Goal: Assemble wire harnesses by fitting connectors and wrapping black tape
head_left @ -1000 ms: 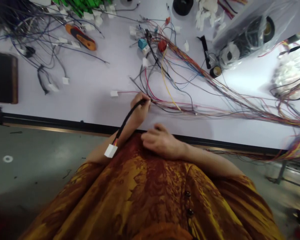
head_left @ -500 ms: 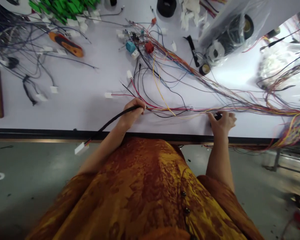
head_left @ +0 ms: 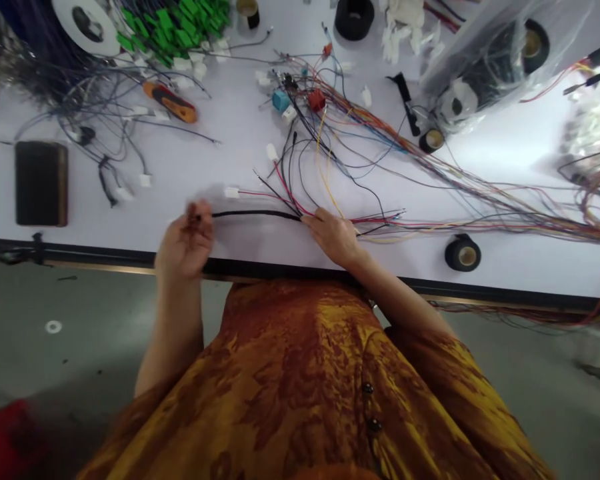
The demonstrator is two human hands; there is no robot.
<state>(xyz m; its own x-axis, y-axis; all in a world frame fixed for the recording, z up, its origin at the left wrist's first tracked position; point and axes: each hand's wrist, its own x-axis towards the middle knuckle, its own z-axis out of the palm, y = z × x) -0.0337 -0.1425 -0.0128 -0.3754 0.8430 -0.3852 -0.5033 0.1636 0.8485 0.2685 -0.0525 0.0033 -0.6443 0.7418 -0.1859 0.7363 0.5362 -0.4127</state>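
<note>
A black sleeved cable (head_left: 257, 213) runs almost straight along the table between my two hands. Its left end goes into my left hand (head_left: 184, 243), whose fingers are curled around it and smeared by motion. The white connector seen earlier on that end is hidden. My right hand (head_left: 334, 237) is closed on the wire harness (head_left: 375, 220), where the sleeved cable meets the loose wires. Red and black wires fan out just above that hand, one ending in a white connector (head_left: 232, 192). A roll of black tape (head_left: 463, 253) lies to the right, apart from both hands.
An orange-and-black tool handle (head_left: 170, 102) and a dark rectangular case (head_left: 41, 183) lie on the left. Green connectors (head_left: 175, 27) are heaped at the back. Blue (head_left: 281, 101) and red (head_left: 317, 100) connectors sit mid-table. A plastic bag (head_left: 480, 73) holds rolls. The table's front edge (head_left: 290, 269) is close.
My right hand has left the black tape roll and moved left onto the harness. My left hand has slid left to the cable's end, drawing it up onto the table. The view has shifted left.
</note>
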